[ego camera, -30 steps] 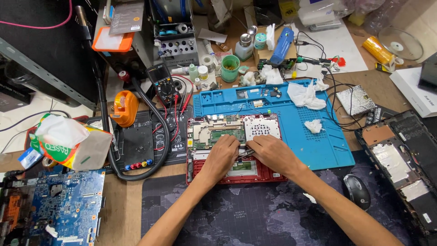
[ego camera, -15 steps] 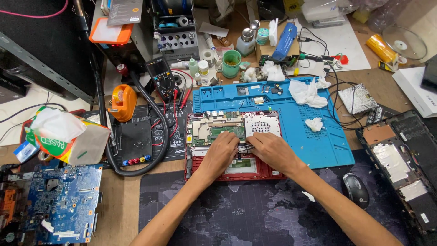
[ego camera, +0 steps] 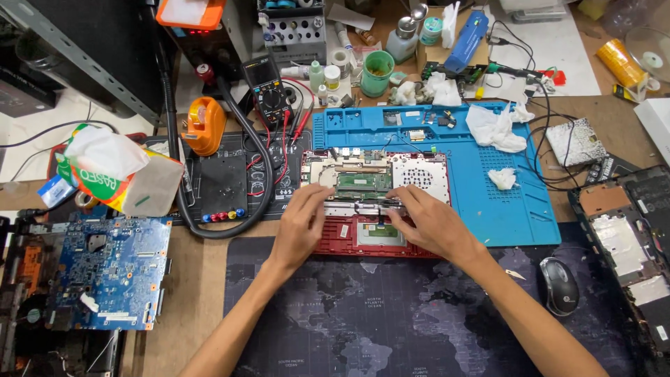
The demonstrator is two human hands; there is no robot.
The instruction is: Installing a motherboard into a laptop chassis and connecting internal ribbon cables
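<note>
From my seat I cannot see much of what the fingers are doing: both palms face down and cover the middle strip of the opened red laptop base, so whether anything is pinched beneath them I cannot tell. My left hand lies flat with fingers stretched toward the green board in the centre of the base; my right hand mirrors it, fingertips curled slightly and pressed on a pale strip that runs across the base. Neither hand is clenched, and both rest on the base (the two sets of fingertips nearly meet along that strip). The base sits partly on the blue work mat and partly on the dark map-printed desk mat, directly ahead of me. The near edge of the base is masked by my wrists. At the right border a second dismantled dark chassis is cut off, and a black mouse lies just beside my right forearm. A blue circuit board lies well apart on the left, its lower corner lost in clutter.
</note>
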